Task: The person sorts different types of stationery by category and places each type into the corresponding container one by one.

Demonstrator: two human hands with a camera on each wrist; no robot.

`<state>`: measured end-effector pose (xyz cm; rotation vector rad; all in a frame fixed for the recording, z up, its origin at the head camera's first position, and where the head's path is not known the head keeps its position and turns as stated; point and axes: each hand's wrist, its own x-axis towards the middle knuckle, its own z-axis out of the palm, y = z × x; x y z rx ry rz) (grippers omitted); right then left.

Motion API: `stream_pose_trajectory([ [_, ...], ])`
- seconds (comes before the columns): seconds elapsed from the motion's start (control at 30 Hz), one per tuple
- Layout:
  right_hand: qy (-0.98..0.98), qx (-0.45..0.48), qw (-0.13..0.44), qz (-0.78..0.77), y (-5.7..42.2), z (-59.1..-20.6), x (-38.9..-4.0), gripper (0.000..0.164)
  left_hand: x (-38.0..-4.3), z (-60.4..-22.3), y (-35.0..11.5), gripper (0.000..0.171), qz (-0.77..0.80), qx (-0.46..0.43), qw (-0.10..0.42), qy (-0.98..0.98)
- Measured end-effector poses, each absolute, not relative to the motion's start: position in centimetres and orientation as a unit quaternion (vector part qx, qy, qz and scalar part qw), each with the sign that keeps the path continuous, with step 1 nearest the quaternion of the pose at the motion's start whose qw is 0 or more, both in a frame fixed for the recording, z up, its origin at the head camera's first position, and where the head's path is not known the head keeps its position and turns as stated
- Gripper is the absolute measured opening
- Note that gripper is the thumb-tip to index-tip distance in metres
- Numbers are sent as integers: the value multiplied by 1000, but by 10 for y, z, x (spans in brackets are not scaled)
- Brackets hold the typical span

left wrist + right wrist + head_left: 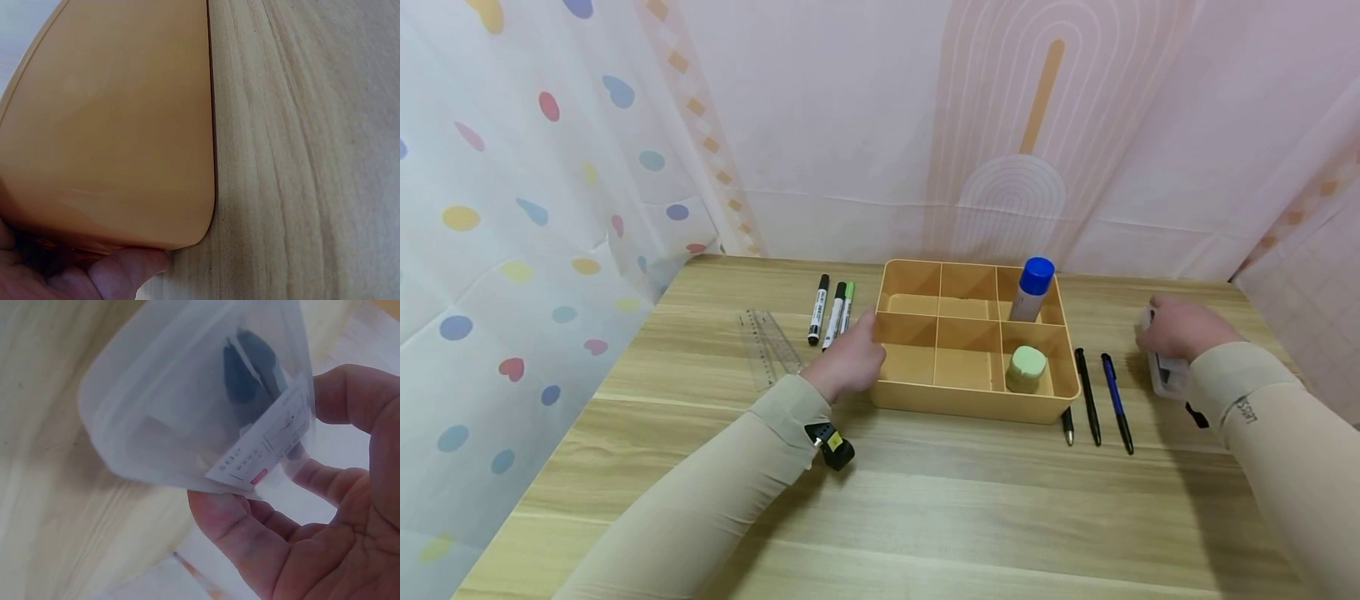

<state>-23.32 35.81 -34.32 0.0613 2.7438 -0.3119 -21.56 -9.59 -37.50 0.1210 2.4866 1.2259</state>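
Nearest, two beige sleeves reaching in over the wooden tabletop (925, 517), a small black-and-yellow wrist device under the left one.

Left hand (848, 362) set against the left end wall of the orange divided tray (970, 404); from the left wrist view, a fingertip (128, 265) pressed to the tray's rounded lower corner (125, 125), right where it meets the wood. Whether the fingers curl round the wall or only rest on it: cannot tell.

Right hand (1180, 327) well off to the right, fingers curled round a small translucent plastic box (1167, 375); in the right wrist view, the box (187, 406) pinched between thumb and fingers (244, 531), something dark inside and a white label on its side.

Between tray and right hand, three pens lying side by side on the wood: a short dark one (1067, 426) just beside the tray's front corner, a black one (1087, 396), a blue one (1116, 402).

Inside the tray, a pale green round-cornered block (1026, 368) in the front right compartment; behind it, a white tube with a blue cap (1032, 290) upright in the back right compartment.

Left of the tray, a clear ruler (767, 346) flat on the wood, then three markers (831, 310) in a row, two black-capped and one green.

Farthest, pale curtains, dotted on the left and arched on the back wall.
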Motion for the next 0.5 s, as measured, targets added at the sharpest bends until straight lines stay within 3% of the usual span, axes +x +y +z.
stream_pose_trajectory([
  [0.5, 976, 21, 164, -140, 352, -329, -235, 91, -215, -375, -96, 73, 434, 44, 182, 881],
])
